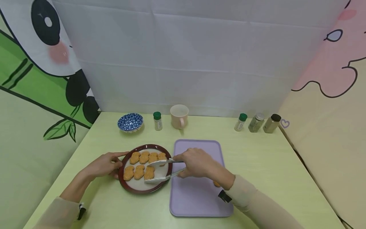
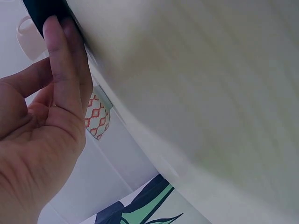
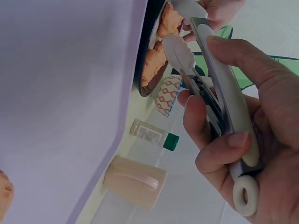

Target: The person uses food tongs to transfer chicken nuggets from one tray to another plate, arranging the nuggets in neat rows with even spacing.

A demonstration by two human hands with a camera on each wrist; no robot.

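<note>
My left hand [image 1: 105, 165] grips the left rim of a round brown-rimmed plate [image 1: 134, 190], with the index finger stretched along the edge. In the left wrist view, the fingers [image 2: 65, 70] reach the plate's dark side. Several golden-brown nuggets [image 1: 139, 172] lie in two rows on the plate. My right hand [image 1: 197, 162] holds metal tongs with pale tips [image 1: 155, 180]. The tips are apart, one on each side of a nugget [image 1: 149, 173] in the near row; whether they touch it I cannot tell. On the purple tray [image 1: 197, 200], another nugget [image 1: 216, 184] is partly hidden by the right wrist.
Along the back stand a blue-patterned bowl [image 1: 130, 122], a green-capped spice jar [image 1: 157, 121] and a pink mug [image 1: 179, 116]. Farther right are another green-capped jar [image 1: 240, 122], a grey-lidded jar [image 1: 256, 122] and a black-lidded jar [image 1: 272, 123]. The tray lies just right of the plate.
</note>
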